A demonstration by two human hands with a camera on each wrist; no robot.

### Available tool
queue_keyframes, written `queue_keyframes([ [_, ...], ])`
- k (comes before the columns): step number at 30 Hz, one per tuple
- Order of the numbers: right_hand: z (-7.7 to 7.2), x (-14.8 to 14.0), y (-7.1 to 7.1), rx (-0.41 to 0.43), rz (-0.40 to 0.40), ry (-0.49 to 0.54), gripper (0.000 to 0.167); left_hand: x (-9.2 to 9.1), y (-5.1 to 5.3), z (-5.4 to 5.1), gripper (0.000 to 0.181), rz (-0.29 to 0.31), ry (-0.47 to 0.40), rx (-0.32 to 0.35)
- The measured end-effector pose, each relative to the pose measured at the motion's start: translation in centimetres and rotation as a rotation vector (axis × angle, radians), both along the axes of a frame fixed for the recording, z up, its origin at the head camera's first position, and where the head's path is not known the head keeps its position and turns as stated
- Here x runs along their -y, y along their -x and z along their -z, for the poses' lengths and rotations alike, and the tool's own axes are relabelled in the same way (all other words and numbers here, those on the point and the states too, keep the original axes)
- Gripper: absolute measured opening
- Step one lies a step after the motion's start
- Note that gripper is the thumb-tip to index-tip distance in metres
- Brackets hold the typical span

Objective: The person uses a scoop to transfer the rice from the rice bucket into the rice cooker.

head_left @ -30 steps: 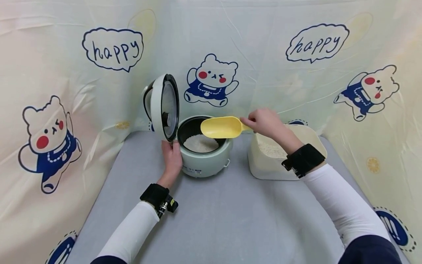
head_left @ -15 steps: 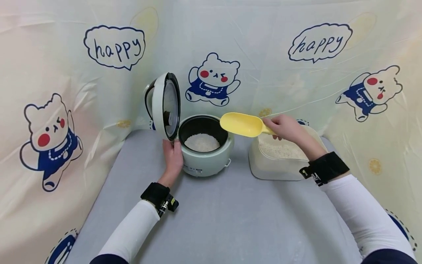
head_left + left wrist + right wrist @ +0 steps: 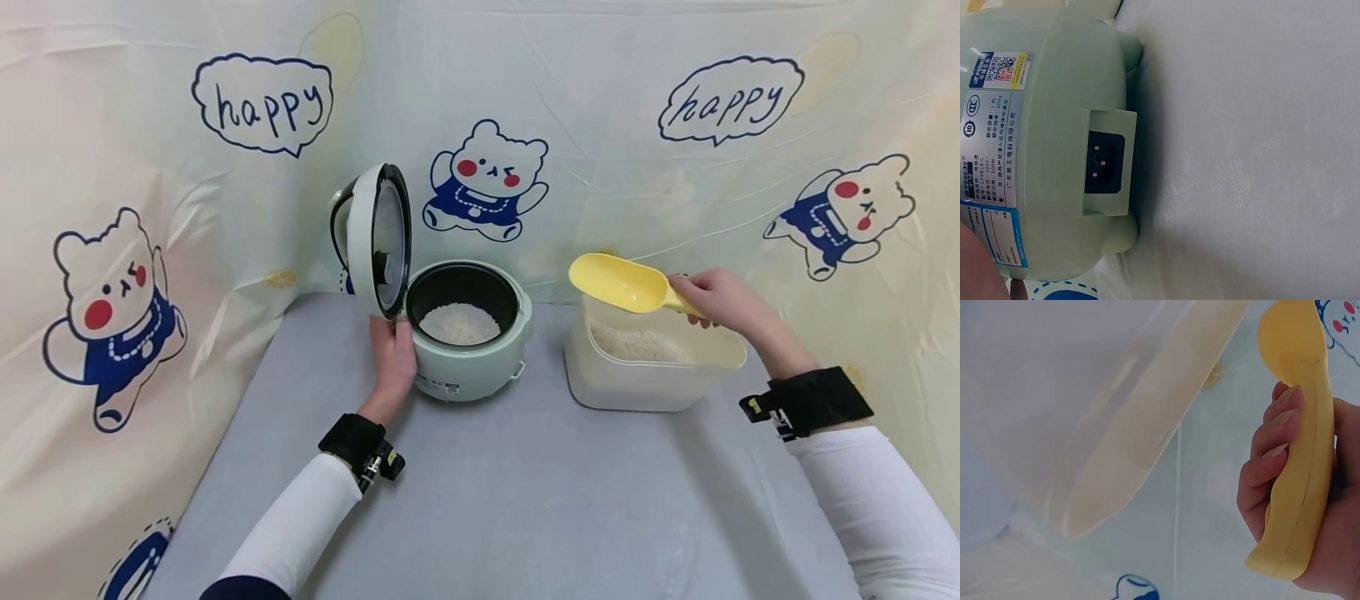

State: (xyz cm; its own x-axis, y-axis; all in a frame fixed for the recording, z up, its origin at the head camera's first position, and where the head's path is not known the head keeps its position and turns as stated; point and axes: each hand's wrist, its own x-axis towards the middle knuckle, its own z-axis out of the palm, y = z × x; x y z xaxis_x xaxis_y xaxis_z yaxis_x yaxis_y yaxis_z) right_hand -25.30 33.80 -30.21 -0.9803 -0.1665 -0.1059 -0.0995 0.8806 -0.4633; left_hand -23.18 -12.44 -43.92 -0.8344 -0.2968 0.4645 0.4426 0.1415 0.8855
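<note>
My right hand (image 3: pixel 716 298) grips the handle of a yellow scoop (image 3: pixel 618 282), its fingers curled round it in the right wrist view. The scoop's bowl points left, above an off-white bin (image 3: pixel 637 385) that holds rice (image 3: pixel 637 343). No grain shows in the bowl. A pale green rice cooker (image 3: pixel 468 379) stands left of the bin, its lid (image 3: pixel 363 242) raised on the left. White rice (image 3: pixel 459 323) lies in its dark inner pot. My left hand (image 3: pixel 393 362) rests against the cooker's left side below the lid, fingers extended upward; the lid hides some fingertips.
A grey cloth covers the table (image 3: pixel 480 517). Behind it hangs a printed curtain (image 3: pixel 600 125). The left wrist view shows the cooker's power socket (image 3: pixel 1105 162) and its label (image 3: pixel 991 150).
My right hand has carried the scoop rightward from over the cooker's pot to above the bin. My left hand stays on the cooker's side.
</note>
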Motion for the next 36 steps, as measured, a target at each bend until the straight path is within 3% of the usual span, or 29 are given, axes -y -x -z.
queue_keyframes([
  [12, 0.9, -4.1, -1.0, 0.044, 0.030, -0.093, 0.063, 0.1, 0.0, 0.0, 0.055, 0.005, -0.008, -0.010],
  [20, 2.2, -4.5, -1.3, 0.090, 0.037, -0.271, 0.053, 0.2, 0.2, 0.3, 0.055, 0.010, -0.003, 0.005],
  [29, 3.4, -3.4, -1.7, -0.045, 0.072, -0.515, 0.047, 0.1, 0.4, 0.5, 0.054, -0.006, 0.002, -0.020],
  [36, 4.3, -2.8, -2.0, -0.115, 0.116, -0.550, 0.043, -0.1, 0.2, 0.1, 0.053, -0.012, 0.006, -0.008],
])
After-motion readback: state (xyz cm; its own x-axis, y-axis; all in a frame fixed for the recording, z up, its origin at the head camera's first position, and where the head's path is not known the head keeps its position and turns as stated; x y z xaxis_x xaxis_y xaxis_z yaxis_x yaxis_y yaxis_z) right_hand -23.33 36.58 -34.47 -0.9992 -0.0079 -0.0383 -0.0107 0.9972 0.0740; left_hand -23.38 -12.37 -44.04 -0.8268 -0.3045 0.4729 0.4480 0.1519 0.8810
